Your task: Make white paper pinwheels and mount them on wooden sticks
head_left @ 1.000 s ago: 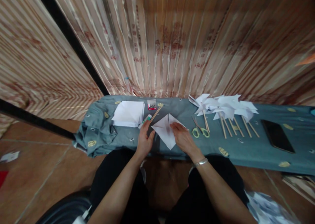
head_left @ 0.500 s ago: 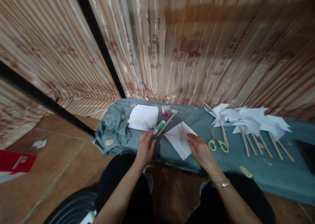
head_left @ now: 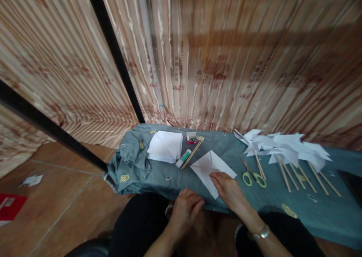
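A square white sheet of paper lies like a diamond on the cloth, with slit-like lines running in from its corners. My right hand is over its lower right part, fingers drawn together and touching it. Just off the table's front edge is my left hand, its fingers curled against the thumb; anything inside them is hidden. Left of the sheet lie two thin wooden sticks and a glue stick. Scissors with yellow-green handles rest to the right, their blades slightly apart.
A stack of white paper and a small red box of metal pins sit at the back. Several paper pinwheels on sticks lie at the right. Striped curtain hangs behind the cloth-covered table; a dark pole slants at left.
My left hand has moved right and toward me, from beside the glue stick to the table's front edge. My right hand's fingers have shifted left over the sheet. The camera view has tilted slightly.
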A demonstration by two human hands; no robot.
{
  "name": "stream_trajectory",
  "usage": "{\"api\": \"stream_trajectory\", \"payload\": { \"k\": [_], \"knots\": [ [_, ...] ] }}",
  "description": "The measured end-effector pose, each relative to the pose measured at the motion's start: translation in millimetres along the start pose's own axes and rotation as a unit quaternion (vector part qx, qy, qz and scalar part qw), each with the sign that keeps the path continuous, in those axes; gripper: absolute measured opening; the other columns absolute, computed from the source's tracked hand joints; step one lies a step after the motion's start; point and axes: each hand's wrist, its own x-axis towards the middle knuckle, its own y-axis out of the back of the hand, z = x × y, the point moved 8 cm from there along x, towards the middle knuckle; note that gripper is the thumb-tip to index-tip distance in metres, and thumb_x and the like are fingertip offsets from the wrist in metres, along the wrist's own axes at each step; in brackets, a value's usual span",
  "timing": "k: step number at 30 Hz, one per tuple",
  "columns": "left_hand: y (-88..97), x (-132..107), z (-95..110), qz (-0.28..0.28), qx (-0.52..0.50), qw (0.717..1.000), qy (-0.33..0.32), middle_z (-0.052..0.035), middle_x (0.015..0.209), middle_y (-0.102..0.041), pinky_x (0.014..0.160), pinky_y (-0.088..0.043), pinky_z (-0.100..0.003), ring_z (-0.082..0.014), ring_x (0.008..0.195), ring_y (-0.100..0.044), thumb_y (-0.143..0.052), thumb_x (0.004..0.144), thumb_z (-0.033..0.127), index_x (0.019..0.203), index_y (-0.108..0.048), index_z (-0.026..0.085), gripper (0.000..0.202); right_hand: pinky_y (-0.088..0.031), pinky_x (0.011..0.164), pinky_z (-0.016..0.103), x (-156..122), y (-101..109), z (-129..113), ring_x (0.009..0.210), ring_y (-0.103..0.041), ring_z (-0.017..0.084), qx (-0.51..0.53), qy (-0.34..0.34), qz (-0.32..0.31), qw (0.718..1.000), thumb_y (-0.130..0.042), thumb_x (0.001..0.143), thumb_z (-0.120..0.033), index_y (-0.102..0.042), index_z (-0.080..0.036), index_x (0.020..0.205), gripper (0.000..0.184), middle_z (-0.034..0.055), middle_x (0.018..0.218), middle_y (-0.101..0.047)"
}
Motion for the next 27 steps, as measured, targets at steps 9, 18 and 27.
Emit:
{"api": "stream_trajectory", "payload": {
  "k": [9,18,27],
  "knots": [
    [30.1,61.1,0.2,0.106,-0.063,0.992,-0.019,-0.0089,0.089,-0.071,0.08,-0.054,-0.036,-0.0214,0.085,-0.066,-0.057,0.085,0.019,0.091,-0.074,0.019,0.018,-0.053,0.085,0.035,2.4,2.5,10.7,0.093,-0.068,0.023,-0.014,-0.042,-0.04,0.998,-0.04,0.094,-0.016,-0.069,-0.016,0.1,0.029,0.0094,0.099,-0.074],
    [-25.7,58.3,6.5,-0.003,0.108,0.988,-0.111,-0.0148,0.136,-0.056,0.107,-0.039,-0.054,-0.0282,0.131,-0.047,-0.049,0.089,0.018,0.13,-0.055,0.02,0.042,-0.05,0.086,0.03,3.4,19.6,10.2,0.092,-0.067,0.019,-0.012,-0.059,-0.05,0.997,-0.041,0.096,-0.016,-0.068,-0.018,0.096,0.028,0.0077,0.093,-0.073],
    [-78.6,78.7,11.9,-0.097,0.249,0.955,-0.133,-0.0221,0.15,-0.039,0.115,-0.028,-0.056,-0.0309,0.145,-0.025,-0.046,0.093,0.031,0.144,-0.032,0.006,0.058,-0.051,0.086,0.032,-11.6,40.8,47.6,0.094,-0.068,0.022,-0.026,-0.125,0.019,0.992,-0.044,0.094,-0.016,-0.069,-0.018,0.096,0.025,0.009,0.099,-0.073]
  ]
}}
